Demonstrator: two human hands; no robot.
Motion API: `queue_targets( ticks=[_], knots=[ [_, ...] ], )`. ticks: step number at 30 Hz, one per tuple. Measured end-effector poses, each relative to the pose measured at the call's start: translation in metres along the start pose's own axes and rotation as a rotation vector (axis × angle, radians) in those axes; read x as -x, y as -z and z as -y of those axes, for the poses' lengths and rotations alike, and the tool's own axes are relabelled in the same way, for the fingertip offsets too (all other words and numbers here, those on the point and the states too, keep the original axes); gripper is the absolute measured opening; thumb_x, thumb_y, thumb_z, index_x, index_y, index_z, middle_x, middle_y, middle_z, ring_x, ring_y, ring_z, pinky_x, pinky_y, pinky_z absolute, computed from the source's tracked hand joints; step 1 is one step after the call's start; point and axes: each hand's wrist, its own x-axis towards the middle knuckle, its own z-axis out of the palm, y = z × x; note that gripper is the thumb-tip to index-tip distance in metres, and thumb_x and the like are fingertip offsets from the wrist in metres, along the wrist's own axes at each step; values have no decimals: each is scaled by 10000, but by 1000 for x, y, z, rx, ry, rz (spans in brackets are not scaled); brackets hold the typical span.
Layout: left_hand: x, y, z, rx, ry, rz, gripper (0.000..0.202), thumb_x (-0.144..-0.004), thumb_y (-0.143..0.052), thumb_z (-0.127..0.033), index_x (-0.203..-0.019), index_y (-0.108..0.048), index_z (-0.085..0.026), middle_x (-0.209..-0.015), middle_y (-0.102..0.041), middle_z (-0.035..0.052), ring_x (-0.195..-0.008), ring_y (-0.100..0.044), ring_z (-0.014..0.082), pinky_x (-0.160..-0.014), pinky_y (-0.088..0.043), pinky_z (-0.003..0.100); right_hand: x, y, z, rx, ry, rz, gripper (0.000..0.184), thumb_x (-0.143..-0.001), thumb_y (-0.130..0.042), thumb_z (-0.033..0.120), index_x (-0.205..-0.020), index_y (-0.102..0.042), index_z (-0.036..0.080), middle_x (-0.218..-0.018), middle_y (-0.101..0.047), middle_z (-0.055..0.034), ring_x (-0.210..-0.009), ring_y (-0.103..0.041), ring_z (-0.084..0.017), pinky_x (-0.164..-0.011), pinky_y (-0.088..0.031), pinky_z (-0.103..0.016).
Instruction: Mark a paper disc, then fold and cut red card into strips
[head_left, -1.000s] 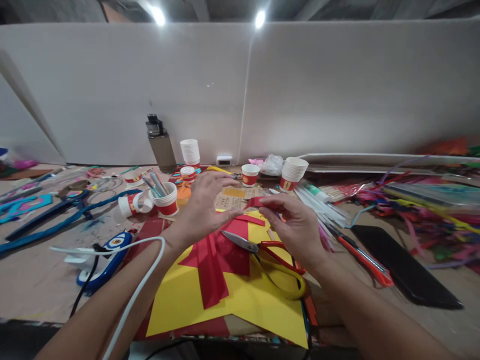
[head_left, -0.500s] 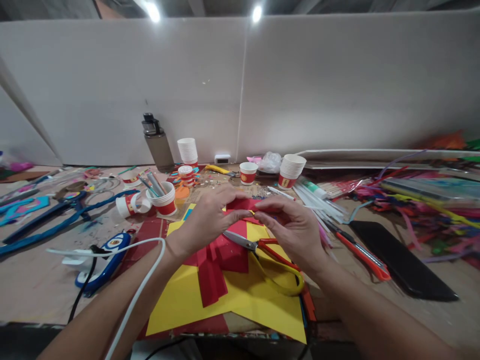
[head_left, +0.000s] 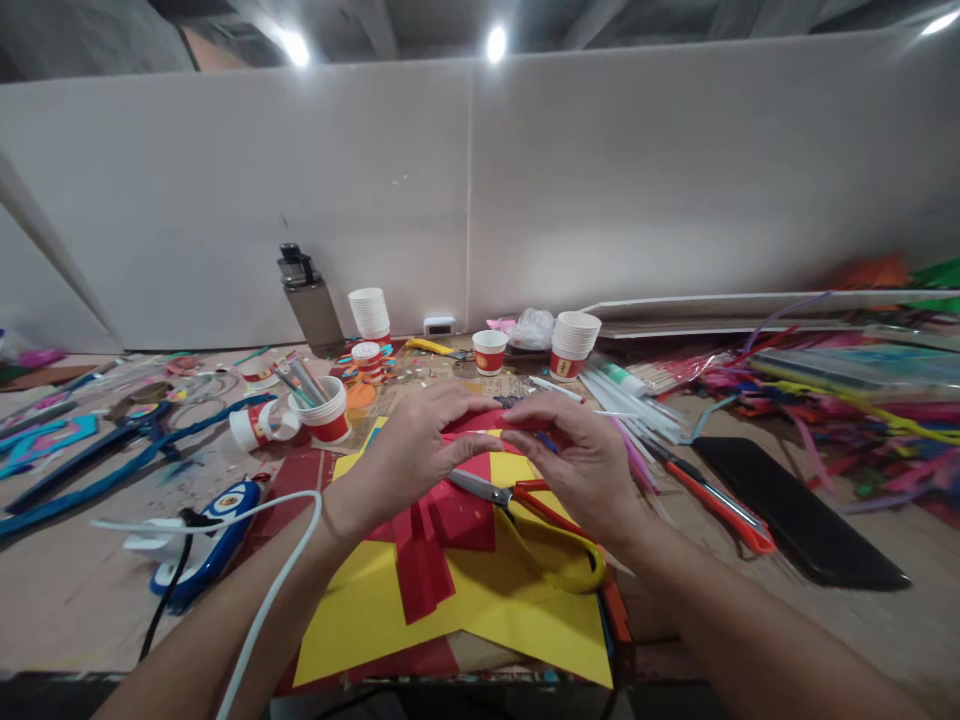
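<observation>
Between my two hands is a small piece of red paper, pinched at both sides and held above the table. My left hand has thumb and fingers closed on its left part, and my right hand grips the right part. The fingers hide much of the paper. Below lie scissors with yellow and red handles, blades partly over a red paper sheet. A folded red paper strip lies nearer me. All of these rest on yellow paper.
A paper cup of pens, stacked cups and a bottle stand toward the white partition. At right lie a utility knife and a black phone-like slab. A white cable crosses above my left forearm.
The view has shifted slightly, showing more ceiling. My fingers have shifted a little on the red paper, which both hands still hold; the scissors have stayed in place.
</observation>
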Motion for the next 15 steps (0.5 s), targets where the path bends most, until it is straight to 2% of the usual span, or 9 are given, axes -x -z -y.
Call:
queue_targets(
  ticks=[5,9,12,15],
  knots=[
    [1,4,-4,-26,65,4,295,-824,-616,-432,-1025,-698,-233,-985,-717,29,-888,-640,164,-818,-472,291,-1,0,1,-6,7,25,112,-819,-677,156,-909,-673,222,-863,-678,-10,-816,-621,-135,-743,-500,-289],
    [1,4,-4,35,145,14,298,-821,-616,-444,-1017,-703,-237,-991,-721,32,-885,-649,167,-802,-488,298,-1,0,0,4,20,30,120,-821,-671,143,-907,-673,225,-855,-679,-3,-810,-618,-133,-742,-496,-288],
    [3,0,-2,132,184,-22,316,-815,-634,-419,-1073,-675,-240,-993,-721,29,-826,-655,151,-751,-506,285,-1,1,0,30,28,20,112,-821,-668,137,-896,-673,220,-835,-672,-2,-792,-612,-131,-728,-490,-286],
    [5,-3,0,226,165,-86,260,-798,-667,-367,-1014,-684,-225,-975,-721,32,-844,-661,150,-751,-518,274,-1,2,0,34,18,23,99,-828,-659,139,-893,-676,212,-828,-669,-9,-782,-609,-134,-715,-488,-286]
  ],
)
